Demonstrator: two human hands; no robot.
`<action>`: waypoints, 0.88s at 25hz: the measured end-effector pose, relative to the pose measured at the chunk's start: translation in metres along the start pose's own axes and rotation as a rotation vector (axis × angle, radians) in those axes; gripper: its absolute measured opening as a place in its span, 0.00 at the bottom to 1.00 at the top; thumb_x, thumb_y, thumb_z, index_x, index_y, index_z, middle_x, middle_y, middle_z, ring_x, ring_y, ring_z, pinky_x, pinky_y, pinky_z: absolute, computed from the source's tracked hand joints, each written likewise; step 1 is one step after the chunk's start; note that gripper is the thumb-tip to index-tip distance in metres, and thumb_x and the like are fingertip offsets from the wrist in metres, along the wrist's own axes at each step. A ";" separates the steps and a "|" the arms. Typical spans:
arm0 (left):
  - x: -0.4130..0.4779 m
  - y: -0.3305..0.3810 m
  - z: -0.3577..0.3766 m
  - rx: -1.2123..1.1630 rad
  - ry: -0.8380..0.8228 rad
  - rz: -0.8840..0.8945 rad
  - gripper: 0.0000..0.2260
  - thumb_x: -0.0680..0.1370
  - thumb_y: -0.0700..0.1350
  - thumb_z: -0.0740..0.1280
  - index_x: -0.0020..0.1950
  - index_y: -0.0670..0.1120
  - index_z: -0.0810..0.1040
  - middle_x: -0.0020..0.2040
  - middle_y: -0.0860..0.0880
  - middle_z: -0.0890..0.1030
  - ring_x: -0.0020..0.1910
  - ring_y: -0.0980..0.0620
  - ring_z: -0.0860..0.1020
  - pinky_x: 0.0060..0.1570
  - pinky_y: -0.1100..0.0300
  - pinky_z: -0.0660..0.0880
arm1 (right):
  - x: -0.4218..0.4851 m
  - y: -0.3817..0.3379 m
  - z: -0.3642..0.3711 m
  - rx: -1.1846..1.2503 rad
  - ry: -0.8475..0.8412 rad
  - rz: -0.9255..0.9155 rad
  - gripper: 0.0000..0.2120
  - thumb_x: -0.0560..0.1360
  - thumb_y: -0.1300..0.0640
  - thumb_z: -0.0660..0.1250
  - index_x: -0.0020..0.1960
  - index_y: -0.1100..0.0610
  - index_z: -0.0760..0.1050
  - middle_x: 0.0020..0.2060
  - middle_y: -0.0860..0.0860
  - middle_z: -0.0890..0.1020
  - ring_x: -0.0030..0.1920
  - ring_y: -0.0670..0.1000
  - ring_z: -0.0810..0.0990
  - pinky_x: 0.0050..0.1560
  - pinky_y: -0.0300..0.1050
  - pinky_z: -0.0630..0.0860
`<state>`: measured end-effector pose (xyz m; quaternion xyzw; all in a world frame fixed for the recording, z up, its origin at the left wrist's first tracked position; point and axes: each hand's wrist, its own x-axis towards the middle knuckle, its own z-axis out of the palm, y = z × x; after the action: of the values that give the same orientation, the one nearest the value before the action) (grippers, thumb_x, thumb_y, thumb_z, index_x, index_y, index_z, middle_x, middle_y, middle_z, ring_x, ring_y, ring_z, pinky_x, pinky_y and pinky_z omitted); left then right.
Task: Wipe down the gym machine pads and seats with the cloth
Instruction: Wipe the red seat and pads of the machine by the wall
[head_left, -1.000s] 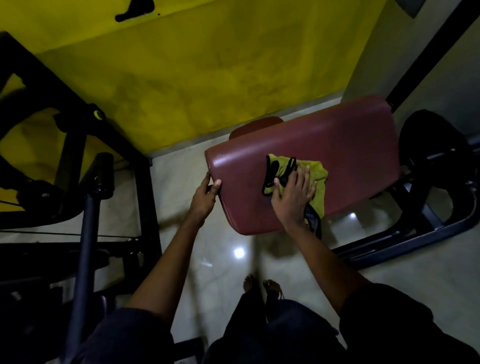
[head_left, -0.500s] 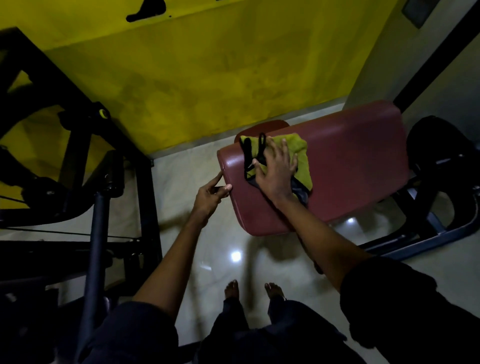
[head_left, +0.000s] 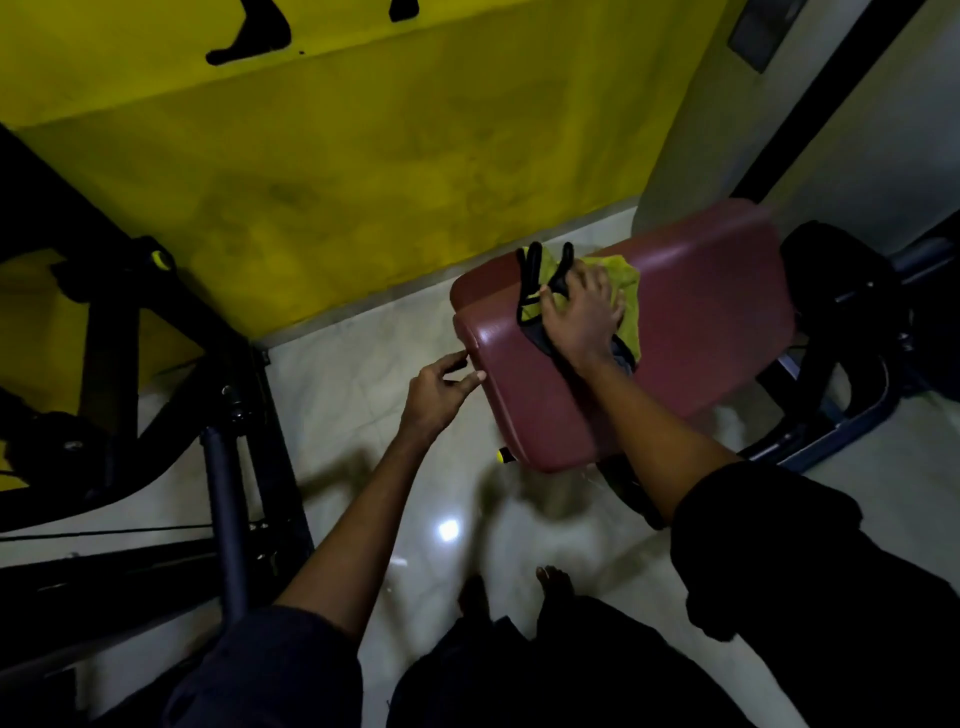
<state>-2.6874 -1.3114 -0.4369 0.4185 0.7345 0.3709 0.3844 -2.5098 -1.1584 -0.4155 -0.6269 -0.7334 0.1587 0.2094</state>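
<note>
In the head view, the person is looking down at a maroon padded seat (head_left: 701, 332) that is sitting tilted on a black machine frame (head_left: 852, 322) near the right side. The yellow-green cloth (head_left: 626, 283) is lying on the pad's upper left part, close to the far edge, and its black trim is sticking up in two loops beside the fingers. The right hand (head_left: 582, 312) is pressing flat on the cloth with its fingers spread and nearly straight, so it is bearing down on the fabric rather than bunching it up. The left hand (head_left: 439, 392) is reaching toward the pad's left edge with its fingers loosely extended; its fingertips are touching the rounded rim there and are not wrapping round it, and it is holding nothing. Both forearms are bare, coming out of dark sleeves at the bottom of the picture.

A small yellow knob (head_left: 500, 456) is peeking out beneath the pad's near corner. The pale glossy floor (head_left: 374, 457) is reflecting a spot of light, and two bare feet (head_left: 556, 578) are standing on it below the pad. A yellow wall (head_left: 363, 156) is filling the top, and another black machine frame (head_left: 109, 364) is standing at the left with a dark upright bar (head_left: 224, 509) beside it.
</note>
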 end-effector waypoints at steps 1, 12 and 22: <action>0.002 0.005 -0.001 -0.010 0.036 0.022 0.25 0.74 0.56 0.73 0.70 0.51 0.75 0.65 0.51 0.79 0.47 0.59 0.80 0.51 0.63 0.73 | -0.005 -0.001 0.001 0.007 -0.007 0.014 0.26 0.80 0.42 0.60 0.73 0.54 0.70 0.77 0.51 0.65 0.79 0.55 0.54 0.75 0.66 0.46; 0.048 0.050 0.020 0.562 -0.054 0.497 0.28 0.78 0.55 0.63 0.73 0.39 0.71 0.72 0.40 0.72 0.73 0.41 0.68 0.71 0.48 0.64 | -0.091 0.044 0.022 0.131 0.102 0.312 0.34 0.81 0.39 0.51 0.79 0.59 0.58 0.80 0.54 0.59 0.80 0.57 0.50 0.76 0.67 0.51; 0.055 0.060 0.020 0.622 -0.101 0.553 0.29 0.81 0.55 0.65 0.77 0.43 0.65 0.76 0.44 0.67 0.76 0.46 0.63 0.73 0.49 0.63 | -0.085 0.079 0.018 0.132 0.120 0.440 0.34 0.82 0.38 0.49 0.79 0.61 0.58 0.79 0.56 0.60 0.80 0.56 0.50 0.77 0.63 0.47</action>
<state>-2.6700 -1.2347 -0.4071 0.7137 0.6518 0.1996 0.1609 -2.4407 -1.2291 -0.4791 -0.7649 -0.5534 0.2106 0.2536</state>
